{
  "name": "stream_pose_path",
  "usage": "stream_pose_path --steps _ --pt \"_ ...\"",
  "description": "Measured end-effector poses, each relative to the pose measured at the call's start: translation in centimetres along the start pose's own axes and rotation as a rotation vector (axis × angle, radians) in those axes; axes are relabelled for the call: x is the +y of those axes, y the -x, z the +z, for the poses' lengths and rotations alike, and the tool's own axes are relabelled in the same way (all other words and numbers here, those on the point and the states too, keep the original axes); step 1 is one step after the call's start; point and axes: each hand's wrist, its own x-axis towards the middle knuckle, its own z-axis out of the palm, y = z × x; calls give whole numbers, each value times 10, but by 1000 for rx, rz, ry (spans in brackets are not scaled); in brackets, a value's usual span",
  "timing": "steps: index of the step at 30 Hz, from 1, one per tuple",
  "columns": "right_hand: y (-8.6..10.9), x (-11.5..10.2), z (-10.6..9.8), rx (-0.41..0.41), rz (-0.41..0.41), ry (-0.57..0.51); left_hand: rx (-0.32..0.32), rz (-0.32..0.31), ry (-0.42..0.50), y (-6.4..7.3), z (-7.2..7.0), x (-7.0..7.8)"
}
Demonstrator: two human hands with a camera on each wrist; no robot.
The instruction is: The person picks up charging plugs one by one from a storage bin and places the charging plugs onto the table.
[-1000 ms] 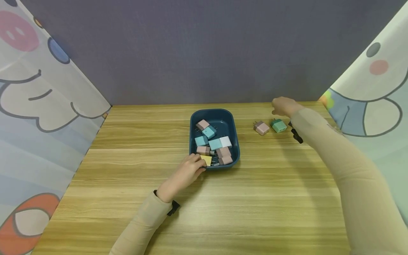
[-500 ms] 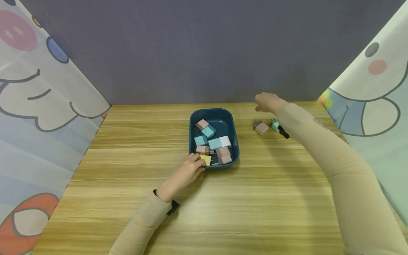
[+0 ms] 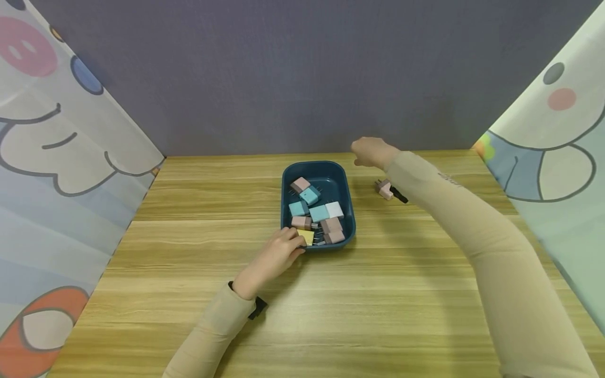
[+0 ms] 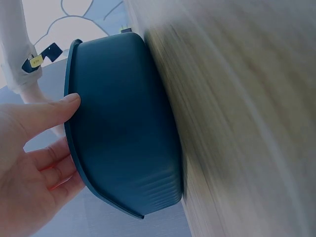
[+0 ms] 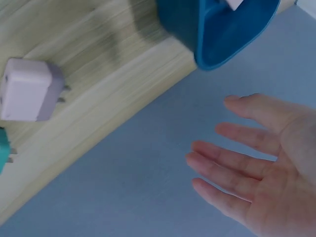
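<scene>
A dark blue plastic bin (image 3: 336,185) holds several plug chargers in pink, light blue, white and yellow. My left hand (image 3: 276,251) grips its near left rim; in the left wrist view the thumb lies against the outer wall (image 4: 123,118) and the fingers reach behind the rim. Beyond the bin's right side, my right hand (image 3: 373,152) hovers above the table's back edge. The right wrist view has its fingers loosely spread, holding nothing. A pink charger (image 3: 384,189) lies below the right forearm. Beside it is a green charger (image 5: 4,148), hidden by the sleeve in the head view.
The wooden table (image 3: 212,199) ends at a grey back panel (image 3: 260,79). Cartoon-printed curtains (image 3: 47,220) flank it on both sides. A black wrist strap (image 3: 398,195) hangs under the right sleeve, close over the pink charger in the head view.
My right hand has moved left along the table's back edge, from beyond the loose chargers toward the bin. Its sleeve now covers the green charger. My left hand and the bin stay put.
</scene>
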Motion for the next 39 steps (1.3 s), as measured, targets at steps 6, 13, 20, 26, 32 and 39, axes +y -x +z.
stream_pose_path --steps 6,13,20,26,32,39 --pt "-7 -24 -1 15 -39 24 11 4 4 0 0 0" --pt "-14 -50 -5 34 -71 24 22 4 4 0 1 -1" --pt "-25 -68 -7 28 -76 5 8 -1 -9 0 2 -1" --pt "-40 -77 -6 6 -60 -43 4 -1 -7 0 2 -1" --pt "-51 -86 -3 -10 -48 -141 17 5 0 0 2 -1" --pt "-62 -93 5 -24 -10 -171 25 12 -5 0 3 -2"
